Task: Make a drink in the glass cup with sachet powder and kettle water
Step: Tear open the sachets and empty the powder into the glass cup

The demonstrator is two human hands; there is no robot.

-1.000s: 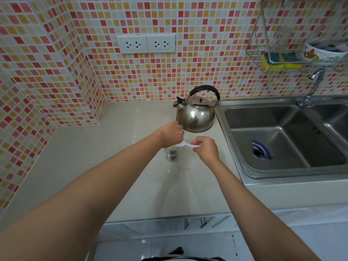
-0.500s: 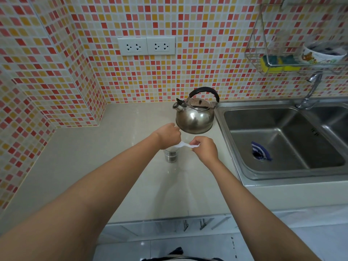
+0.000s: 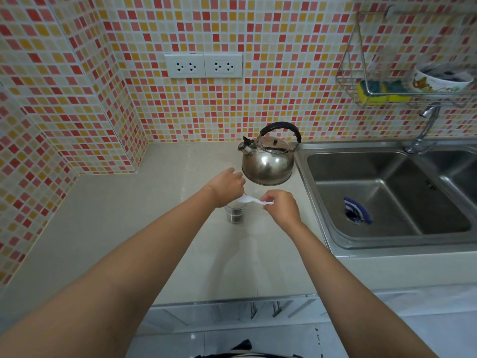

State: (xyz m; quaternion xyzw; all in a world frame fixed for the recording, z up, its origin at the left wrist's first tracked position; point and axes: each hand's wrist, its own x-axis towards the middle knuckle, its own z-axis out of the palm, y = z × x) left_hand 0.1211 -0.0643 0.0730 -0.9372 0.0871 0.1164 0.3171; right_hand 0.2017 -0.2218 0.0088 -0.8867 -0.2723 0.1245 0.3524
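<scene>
A small glass cup (image 3: 235,215) stands on the beige counter (image 3: 129,215) with dark powder at its bottom. Right above its rim both hands hold a white sachet (image 3: 254,200) stretched flat between them. My left hand (image 3: 227,187) pinches the sachet's left end and partly hides the cup's rim. My right hand (image 3: 281,208) pinches the right end. A steel kettle (image 3: 267,161) with a black handle sits just behind the hands, its spout pointing left.
A steel sink (image 3: 387,192) lies to the right with a blue cloth (image 3: 357,210) over its drain and a tap (image 3: 426,130) behind. A wire rack (image 3: 402,94) with a sponge and bowl hangs above. Tiled walls close in the counter's back and left.
Both hands stay over the cup with the sachet between them; they have barely shifted. The camera has tilted slightly.
</scene>
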